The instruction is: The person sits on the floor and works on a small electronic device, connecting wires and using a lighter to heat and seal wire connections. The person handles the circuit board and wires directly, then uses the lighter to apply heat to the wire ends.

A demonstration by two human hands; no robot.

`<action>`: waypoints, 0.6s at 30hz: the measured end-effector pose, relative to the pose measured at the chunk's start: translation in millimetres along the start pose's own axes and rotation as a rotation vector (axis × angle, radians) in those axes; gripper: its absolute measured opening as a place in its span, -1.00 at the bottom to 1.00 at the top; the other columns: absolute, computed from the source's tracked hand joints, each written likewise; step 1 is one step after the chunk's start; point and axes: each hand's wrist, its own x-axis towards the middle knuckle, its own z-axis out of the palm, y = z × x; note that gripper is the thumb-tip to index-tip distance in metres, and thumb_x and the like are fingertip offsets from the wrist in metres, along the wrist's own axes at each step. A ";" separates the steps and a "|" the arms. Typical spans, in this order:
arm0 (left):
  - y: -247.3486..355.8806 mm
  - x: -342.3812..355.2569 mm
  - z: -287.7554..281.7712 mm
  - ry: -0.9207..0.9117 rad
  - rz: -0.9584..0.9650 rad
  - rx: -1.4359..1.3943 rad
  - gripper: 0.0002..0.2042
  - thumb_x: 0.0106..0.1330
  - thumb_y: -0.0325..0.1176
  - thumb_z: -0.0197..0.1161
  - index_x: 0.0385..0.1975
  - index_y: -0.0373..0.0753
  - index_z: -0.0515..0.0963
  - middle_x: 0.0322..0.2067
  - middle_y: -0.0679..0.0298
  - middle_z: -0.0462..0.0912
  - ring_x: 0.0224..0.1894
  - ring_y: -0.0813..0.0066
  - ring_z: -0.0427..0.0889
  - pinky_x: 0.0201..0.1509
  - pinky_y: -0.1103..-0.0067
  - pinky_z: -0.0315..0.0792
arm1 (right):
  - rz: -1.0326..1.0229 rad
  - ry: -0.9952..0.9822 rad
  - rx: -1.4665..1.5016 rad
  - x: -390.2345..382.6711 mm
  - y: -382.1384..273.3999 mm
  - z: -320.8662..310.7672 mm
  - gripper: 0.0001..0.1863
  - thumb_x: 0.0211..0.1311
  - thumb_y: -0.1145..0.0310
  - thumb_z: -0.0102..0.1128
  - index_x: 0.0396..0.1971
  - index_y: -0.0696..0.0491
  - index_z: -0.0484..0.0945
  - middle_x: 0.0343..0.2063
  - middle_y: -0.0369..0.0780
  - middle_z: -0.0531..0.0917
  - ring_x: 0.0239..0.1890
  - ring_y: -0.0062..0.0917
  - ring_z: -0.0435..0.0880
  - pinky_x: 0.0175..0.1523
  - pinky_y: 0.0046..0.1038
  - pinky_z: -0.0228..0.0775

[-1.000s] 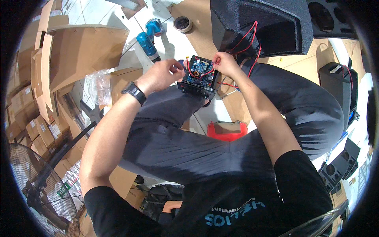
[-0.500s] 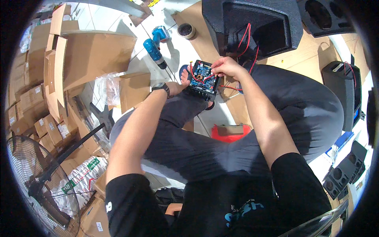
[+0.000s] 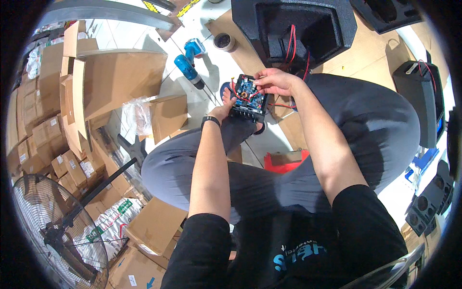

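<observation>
A black amplifier module (image 3: 249,96) with an exposed blue circuit board, red wires and a copper coil sits over my foot, tilted slightly. My left hand (image 3: 222,111) grips its left lower edge, the thumb lying along the side. At the board's upper right, my right hand (image 3: 275,82) has its thumb and fingers pinched together; what lies between the fingertips is too small to make out. Red wires (image 3: 292,43) hang from the open black speaker cabinet (image 3: 332,41) just beyond, and a red and black lead runs off the module's right side.
A blue cordless drill (image 3: 186,66) lies on the tiles to the left, near a small round pot (image 3: 224,42). Cardboard boxes (image 3: 120,72) and a fan (image 3: 60,231) fill the left. More speaker cabinets (image 3: 417,101) stand at right. A red item (image 3: 286,161) lies between my legs.
My left hand has shifted from beside the module to a hold on its left edge, the forearm swinging right. My right hand stays at the board's upper right, slightly moved.
</observation>
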 end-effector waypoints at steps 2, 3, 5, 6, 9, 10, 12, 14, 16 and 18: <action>5.0 -20.4 9.0 0.073 -0.014 0.019 -0.22 0.22 0.34 0.23 0.27 -0.15 0.51 0.26 0.21 0.53 0.15 0.28 0.51 0.30 0.34 0.30 | -0.025 -0.017 0.004 -0.6 4.2 -2.6 -0.67 0.31 0.50 0.37 0.04 0.12 0.55 -0.22 -0.25 0.68 -0.19 -0.53 0.69 -0.06 -0.49 0.58; 8.4 -29.3 11.4 0.088 -0.020 -0.011 -0.12 0.17 0.43 0.33 0.33 -0.14 0.50 0.30 0.22 0.51 0.18 0.26 0.50 0.31 0.34 0.31 | -0.042 0.007 0.000 0.0 4.4 -3.6 -0.67 0.32 0.50 0.36 0.05 0.12 0.55 -0.22 -0.24 0.69 -0.20 -0.53 0.69 -0.07 -0.49 0.58; 10.3 -43.1 20.5 0.022 0.072 -0.169 -0.21 0.23 0.33 0.36 0.30 -0.13 0.51 0.28 0.26 0.53 0.17 0.28 0.51 0.31 0.35 0.32 | -0.066 0.042 -0.018 1.2 4.9 -4.4 -0.65 0.33 0.50 0.35 0.08 0.14 0.53 -0.22 -0.22 0.70 -0.26 -0.52 0.69 -0.08 -0.49 0.58; 11.2 -47.9 23.4 -0.020 0.126 -0.244 -0.26 0.26 0.28 0.38 0.29 -0.13 0.52 0.27 0.28 0.54 0.16 0.29 0.52 0.31 0.36 0.33 | -0.076 0.012 -0.020 1.6 4.3 -4.5 -0.65 0.33 0.50 0.35 0.08 0.14 0.53 -0.22 -0.22 0.70 -0.26 -0.52 0.69 -0.08 -0.49 0.59; 16.9 -55.9 26.9 -0.036 0.063 -0.331 -0.27 0.29 0.20 0.41 0.30 -0.19 0.48 0.29 0.25 0.53 0.20 0.30 0.51 0.35 0.39 0.32 | -0.080 0.021 -0.039 2.0 1.9 -2.1 -0.63 0.32 0.51 0.35 0.09 0.14 0.53 -0.23 -0.22 0.71 -0.26 -0.53 0.69 -0.08 -0.50 0.59; 17.8 -58.3 28.3 -0.053 0.045 -0.357 -0.27 0.29 0.19 0.41 0.30 -0.21 0.47 0.29 0.24 0.53 0.21 0.31 0.51 0.36 0.39 0.32 | -0.084 0.040 -0.040 2.3 1.5 -0.1 -0.63 0.31 0.51 0.36 0.09 0.14 0.52 -0.23 -0.22 0.70 -0.27 -0.53 0.69 -0.08 -0.50 0.59; 19.7 -62.1 31.3 -0.071 0.066 -0.384 -0.30 0.30 0.17 0.42 0.28 -0.21 0.48 0.26 0.22 0.55 0.21 0.29 0.51 0.35 0.39 0.33 | -0.089 0.085 -0.054 1.5 -0.1 2.1 -0.61 0.29 0.51 0.38 0.09 0.15 0.52 -0.23 -0.22 0.70 -0.27 -0.54 0.69 -0.08 -0.50 0.59; 19.5 -66.3 34.3 -0.026 0.058 -0.373 -0.32 0.31 0.15 0.42 0.26 -0.21 0.49 0.23 0.21 0.57 0.20 0.28 0.51 0.34 0.38 0.34 | -0.083 0.134 -0.077 0.6 -1.4 4.3 -0.59 0.27 0.51 0.40 0.09 0.15 0.52 -0.22 -0.23 0.70 -0.27 -0.55 0.69 -0.08 -0.51 0.59; 21.5 -68.1 36.5 0.080 0.037 -0.321 -0.35 0.31 0.13 0.42 0.24 -0.21 0.51 0.19 0.21 0.59 0.19 0.27 0.52 0.31 0.36 0.36 | -0.075 0.176 -0.159 -1.5 -4.0 5.5 -0.63 0.26 0.48 0.43 0.03 0.11 0.54 -0.19 -0.24 0.71 -0.20 -0.59 0.72 -0.05 -0.56 0.61; 22.9 -70.9 36.1 0.112 0.054 -0.307 -0.38 0.31 0.14 0.41 0.19 -0.19 0.53 0.13 0.24 0.61 0.14 0.29 0.53 0.28 0.35 0.38 | -0.074 0.210 -0.239 -4.3 -8.1 6.7 -0.66 0.24 0.46 0.45 -0.02 0.09 0.56 -0.19 -0.25 0.73 -0.18 -0.61 0.74 -0.07 -0.59 0.63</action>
